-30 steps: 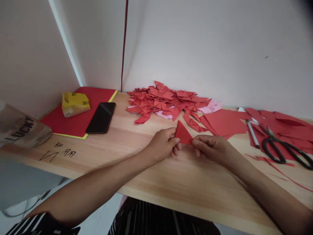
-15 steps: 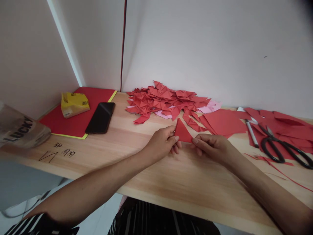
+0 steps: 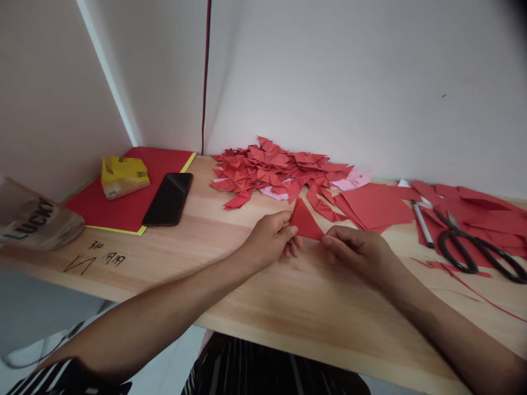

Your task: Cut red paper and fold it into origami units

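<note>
Between my hands is a red paper triangle (image 3: 305, 220), held a little above the wooden table. My left hand (image 3: 276, 233) pinches its left edge, thumb on top and fingers underneath. With thumb and fingertips, my right hand (image 3: 349, 244) grips the triangle's lower right corner. Just beyond it lies a heap of folded red paper pieces (image 3: 267, 164), with some pink ones among them. A stack of flat red paper sheets (image 3: 376, 206) rests to the right of the heap.
Black-handled scissors (image 3: 473, 244) and a marker (image 3: 422, 224) lie at right on red paper, near thin red paper strips (image 3: 473, 291). At left are a phone (image 3: 168, 198), a yellow packet (image 3: 125, 176) on a red sheet (image 3: 111, 214), and a plastic cup (image 3: 45, 219).
My right fingers have shifted slightly at the triangle's right corner. The triangle and my left hand have barely moved. The whole view has drifted a little.
</note>
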A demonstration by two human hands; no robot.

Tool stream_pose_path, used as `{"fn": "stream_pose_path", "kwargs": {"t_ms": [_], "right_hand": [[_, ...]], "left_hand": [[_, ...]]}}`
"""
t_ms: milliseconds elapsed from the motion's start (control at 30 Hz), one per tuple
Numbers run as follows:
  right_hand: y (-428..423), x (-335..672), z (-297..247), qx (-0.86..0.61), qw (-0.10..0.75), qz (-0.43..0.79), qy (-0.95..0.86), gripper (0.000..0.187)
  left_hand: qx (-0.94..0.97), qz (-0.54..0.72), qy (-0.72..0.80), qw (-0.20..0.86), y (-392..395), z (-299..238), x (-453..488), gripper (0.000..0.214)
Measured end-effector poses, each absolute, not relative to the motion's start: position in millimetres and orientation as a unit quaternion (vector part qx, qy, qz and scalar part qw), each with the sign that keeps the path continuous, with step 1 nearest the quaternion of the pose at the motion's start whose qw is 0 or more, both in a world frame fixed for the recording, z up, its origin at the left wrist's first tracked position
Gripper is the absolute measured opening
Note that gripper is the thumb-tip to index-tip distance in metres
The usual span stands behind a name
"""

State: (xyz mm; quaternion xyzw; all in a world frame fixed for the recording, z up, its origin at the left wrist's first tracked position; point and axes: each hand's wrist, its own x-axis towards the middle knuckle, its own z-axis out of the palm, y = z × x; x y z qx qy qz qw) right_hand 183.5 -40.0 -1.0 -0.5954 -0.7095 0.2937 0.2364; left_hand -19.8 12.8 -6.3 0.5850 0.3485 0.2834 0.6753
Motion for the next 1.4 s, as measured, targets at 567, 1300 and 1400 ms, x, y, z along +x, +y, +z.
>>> {"fn": "stream_pose_path", "kwargs": {"t_ms": [567,1300,1400], "right_hand": [[-32.8,188.9,-0.5,-0.546,0.247,0.452,-0.661,0.039],[-39.7,178.7,0.6,-0.530,0.232,0.444,-0.684,0.040],[-39.5,181.3,-0.3,-0.537,0.221,0.435,-0.688,0.043]], "left_hand": [[0.689,0.286,0.333,0.577,6.6,-2.1,-22.9,0.014],[0.604,0.256,0.268,0.706,9.4,-7.0,-20.0,0.041],[0.606,0.265,0.277,0.697,12.6,-7.7,-22.1,0.042]]}}
